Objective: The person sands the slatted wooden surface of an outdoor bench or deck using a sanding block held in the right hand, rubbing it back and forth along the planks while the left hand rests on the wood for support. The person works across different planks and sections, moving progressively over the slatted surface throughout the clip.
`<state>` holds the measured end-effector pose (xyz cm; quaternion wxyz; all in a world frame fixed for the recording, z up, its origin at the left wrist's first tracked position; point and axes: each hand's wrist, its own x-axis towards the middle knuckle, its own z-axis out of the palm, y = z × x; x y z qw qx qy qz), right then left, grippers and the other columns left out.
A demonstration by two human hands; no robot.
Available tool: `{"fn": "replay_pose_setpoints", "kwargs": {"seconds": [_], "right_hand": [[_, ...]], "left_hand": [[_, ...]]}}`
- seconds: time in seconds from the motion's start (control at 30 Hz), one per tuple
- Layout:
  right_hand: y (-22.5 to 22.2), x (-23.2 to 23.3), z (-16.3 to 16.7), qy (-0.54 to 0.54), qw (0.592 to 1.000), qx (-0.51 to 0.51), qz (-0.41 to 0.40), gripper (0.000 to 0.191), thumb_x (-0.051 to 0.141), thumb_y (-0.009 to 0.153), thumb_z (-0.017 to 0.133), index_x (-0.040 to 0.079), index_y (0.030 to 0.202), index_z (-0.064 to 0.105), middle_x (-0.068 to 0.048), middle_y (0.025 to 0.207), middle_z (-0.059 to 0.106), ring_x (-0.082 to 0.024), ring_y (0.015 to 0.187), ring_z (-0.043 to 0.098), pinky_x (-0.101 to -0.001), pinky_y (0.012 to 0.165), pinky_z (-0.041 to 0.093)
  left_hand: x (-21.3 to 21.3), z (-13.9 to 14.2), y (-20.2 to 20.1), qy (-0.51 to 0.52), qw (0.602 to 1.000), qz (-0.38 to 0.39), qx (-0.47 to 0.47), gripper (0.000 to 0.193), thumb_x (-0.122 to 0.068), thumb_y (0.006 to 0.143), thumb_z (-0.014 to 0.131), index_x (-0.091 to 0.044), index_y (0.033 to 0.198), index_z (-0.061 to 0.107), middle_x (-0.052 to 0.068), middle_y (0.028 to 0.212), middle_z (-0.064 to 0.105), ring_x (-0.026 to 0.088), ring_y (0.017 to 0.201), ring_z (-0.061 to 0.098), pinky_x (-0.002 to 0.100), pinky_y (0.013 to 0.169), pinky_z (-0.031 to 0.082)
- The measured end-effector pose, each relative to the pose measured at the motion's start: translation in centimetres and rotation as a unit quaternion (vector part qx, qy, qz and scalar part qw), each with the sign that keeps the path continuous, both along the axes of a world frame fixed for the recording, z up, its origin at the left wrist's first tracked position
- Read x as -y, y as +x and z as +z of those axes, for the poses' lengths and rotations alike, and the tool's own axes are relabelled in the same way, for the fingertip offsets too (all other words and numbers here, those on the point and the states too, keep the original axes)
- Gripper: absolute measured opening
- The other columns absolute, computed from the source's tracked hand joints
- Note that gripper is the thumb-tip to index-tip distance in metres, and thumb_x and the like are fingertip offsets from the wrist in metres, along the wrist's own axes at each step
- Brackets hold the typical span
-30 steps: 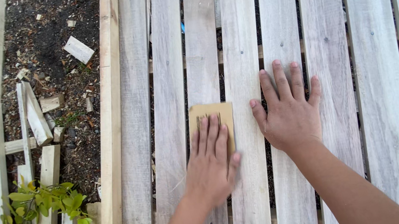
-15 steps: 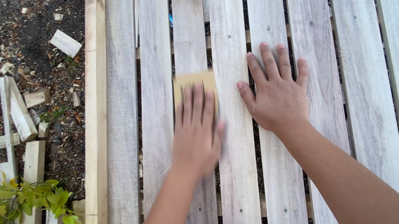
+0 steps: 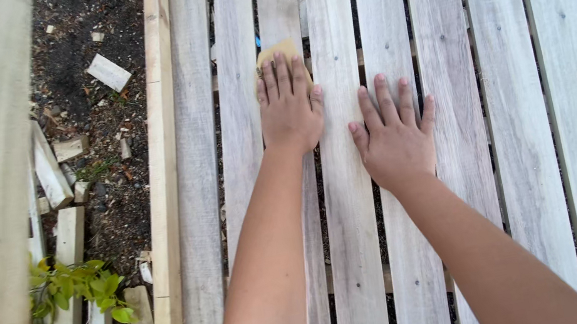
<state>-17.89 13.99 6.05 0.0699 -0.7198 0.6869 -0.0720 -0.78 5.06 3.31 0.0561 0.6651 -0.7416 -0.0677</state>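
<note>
Weathered grey wood fills the head view: a slatted pallet with its boards running straight away from the person, and everything here is placed against it. Left hand lies flat, fingers spread and straight, pressing a tan sheet of sandpaper onto one of the left-of-centre slats; only the far edge of the sheet peeks out beyond the fingertips (the rest is hidden under the palm). No pinch, no curl — it is held by downward pressure alone. Right hand sits just beside it on the next slats toward the pallet's middle, also open and flat, holding nothing, bracing on bare wood. So the sandpaper lies under and slightly ahead of the left hand, and the slat's long axis lines up with that forearm, pointing away from the body. The left hand is clearly the one on it; the right is one slat-gap off. Off the pallet's left edge: a pale timber rail, dark soil strewn with wood offcuts, and a leafy green sprig near the bottom corner.
</note>
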Motion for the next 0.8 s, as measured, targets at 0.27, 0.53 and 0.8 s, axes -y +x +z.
{"fn": "replay_pose_setpoints", "kwargs": {"seconds": [0.27, 0.53, 0.8], "right_hand": [[0.6, -1.2, -0.2, -0.010, 1.000, -0.007, 0.016, 0.075, 0.061, 0.102, 0.024, 0.014, 0.160, 0.025, -0.010, 0.169, 0.015, -0.035, 0.155, 0.008, -0.0595, 0.121, 0.001], [0.7, -1.1, -0.1, -0.024, 0.999, -0.018, 0.014, 0.075, 0.060, 0.102, 0.023, 0.014, 0.161, 0.025, -0.010, 0.169, 0.015, -0.035, 0.155, 0.008, -0.0605, 0.121, 0.000], [0.5, -0.8, 0.3, 0.003, 1.000, -0.028, 0.011, 0.075, 0.062, 0.100, 0.020, 0.017, 0.160, 0.022, -0.009, 0.168, 0.012, -0.033, 0.154, 0.004, -0.0593, 0.120, -0.001]], "left_hand": [[-14.6, 2.1, 2.4, -0.021, 0.989, -0.124, -0.074, 0.068, -0.042, 0.108, 0.030, -0.001, 0.162, 0.022, 0.021, 0.172, 0.013, 0.037, 0.160, 0.007, 0.050, 0.130, 0.006], [-15.8, 2.3, 2.4, -0.029, 0.988, -0.140, -0.055, 0.066, -0.046, 0.107, 0.031, -0.009, 0.161, 0.028, 0.025, 0.169, 0.015, 0.042, 0.157, 0.007, 0.053, 0.126, 0.005], [1.7, 0.0, -1.6, -0.042, 0.999, -0.017, -0.009, 0.073, -0.048, 0.104, 0.034, -0.006, 0.161, 0.017, 0.019, 0.169, 0.009, 0.039, 0.156, 0.004, 0.051, 0.126, 0.005]]}}
